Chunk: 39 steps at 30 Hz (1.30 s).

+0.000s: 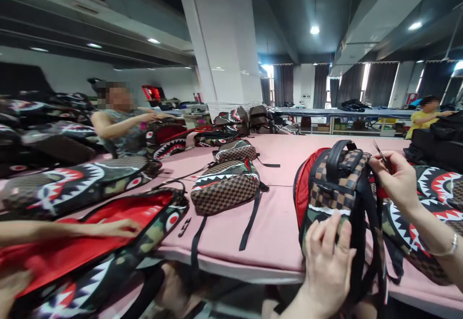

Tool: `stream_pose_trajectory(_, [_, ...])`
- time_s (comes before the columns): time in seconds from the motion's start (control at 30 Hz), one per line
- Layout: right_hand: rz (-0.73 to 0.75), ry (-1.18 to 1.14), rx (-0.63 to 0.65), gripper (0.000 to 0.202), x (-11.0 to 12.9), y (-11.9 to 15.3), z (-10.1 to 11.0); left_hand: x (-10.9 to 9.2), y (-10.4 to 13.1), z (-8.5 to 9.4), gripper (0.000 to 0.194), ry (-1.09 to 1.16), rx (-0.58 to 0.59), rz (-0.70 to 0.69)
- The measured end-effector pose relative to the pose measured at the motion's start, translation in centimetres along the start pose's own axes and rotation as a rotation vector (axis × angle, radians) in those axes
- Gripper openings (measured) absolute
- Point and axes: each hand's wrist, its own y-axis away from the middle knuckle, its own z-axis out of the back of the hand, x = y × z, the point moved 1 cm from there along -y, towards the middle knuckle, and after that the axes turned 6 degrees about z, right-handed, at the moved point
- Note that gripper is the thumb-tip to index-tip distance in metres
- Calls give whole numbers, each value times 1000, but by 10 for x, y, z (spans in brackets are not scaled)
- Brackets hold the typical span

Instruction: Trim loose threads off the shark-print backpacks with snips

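Note:
A backpack [334,181] with a brown-and-black checkered panel, camouflage side and black top handle [340,157] stands before me on the pink table, its red-lined edge showing at the left. My left hand [327,261] lies on its near side, fingers stretched over the fabric and not wrapped round anything. Beside the bag's upper right edge, my right hand [396,177] is closed round slim, pointed thread snips [379,151]; their tips point up, away from the fabric. Black straps [376,261] hang down the bag's right side.
Several shark-mouth backpacks [439,189] lie at the right. Checkered bags [226,191] rest mid-table [275,232]. At the left, a co-worker's hand [121,230] reaches into an open red-lined backpack [152,208]. Another person [121,121] handles a bag across the table; a pillar [224,44] rises behind.

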Motion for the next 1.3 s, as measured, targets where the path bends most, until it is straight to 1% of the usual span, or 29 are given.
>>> stream_pose_trajectory(0.07, [64, 44, 131, 24, 30, 8, 9, -12, -5, -5, 68, 80, 7, -25])
stream_pose_trajectory(0.1, [91, 84, 207, 25, 41, 12, 14, -15, -8, -6, 64, 138, 9, -33])
stream_pose_trajectory(0.13, [111, 131, 278, 26, 49, 17, 18, -15, -11, -6, 60, 208, 8, -38])
stream_pose_trajectory(0.2, [147, 229, 385, 27, 59, 24, 25, -11, -19, -4, 46, 384, 0, -28])
stream_pose_trajectory(0.23, [165, 265, 425, 27, 61, 27, 27, -5, -23, -2, 40, 473, -18, -4])
stream_pose_trajectory(0.3, [213, 302, 476, 28, 64, 31, 30, 11, -33, 4, 33, 580, -114, 91])
stream_pose_trajectory(0.37, [264, 325, 531, 29, 69, 33, 30, 32, -46, 11, 30, 563, -237, 215])
stream_pose_trajectory(0.4, [285, 337, 556, 29, 71, 33, 30, 42, -53, 15, 29, 531, -272, 268])
stream_pose_trajectory(0.43, [302, 351, 576, 27, 74, 34, 29, 51, -60, 19, 29, 509, -269, 304])
stream_pose_trajectory(0.47, [315, 364, 597, 26, 77, 33, 28, 59, -68, 24, 29, 508, -219, 320])
stream_pose_trajectory(0.5, [322, 375, 617, 24, 80, 33, 27, 66, -76, 28, 28, 529, -136, 318])
stream_pose_trajectory(0.57, [321, 402, 642, 23, 85, 31, 25, 74, -89, 35, 28, 591, 73, 273])
stream_pose_trajectory(0.63, [299, 436, 658, 22, 89, 29, 24, 76, -99, 39, 25, 617, 251, 212])
stream_pose_trajectory(0.7, [279, 459, 664, 20, 92, 27, 24, 75, -106, 39, 19, 594, 346, 176])
stream_pose_trajectory(0.8, [302, 436, 713, 15, 97, 25, 25, 73, -108, 35, 4, 540, 378, 178])
stream_pose_trajectory(0.83, [315, 427, 735, 14, 99, 25, 25, 72, -108, 33, 4, 526, 373, 186])
stream_pose_trajectory(0.9, [332, 436, 753, 13, 100, 26, 26, 69, -107, 30, 9, 512, 349, 198])
stream_pose_trajectory(1.03, [357, 532, 724, 14, 100, 27, 26, 62, -103, 29, 12, 555, 280, 261])
stream_pose_trajectory(1.17, [436, 636, 696, 11, 103, 26, 20, 59, -101, 28, 13, 628, 281, 321])
stream_pose_trajectory(1.3, [491, 708, 703, 9, 109, 26, 10, 56, -100, 26, 14, 659, 285, 345])
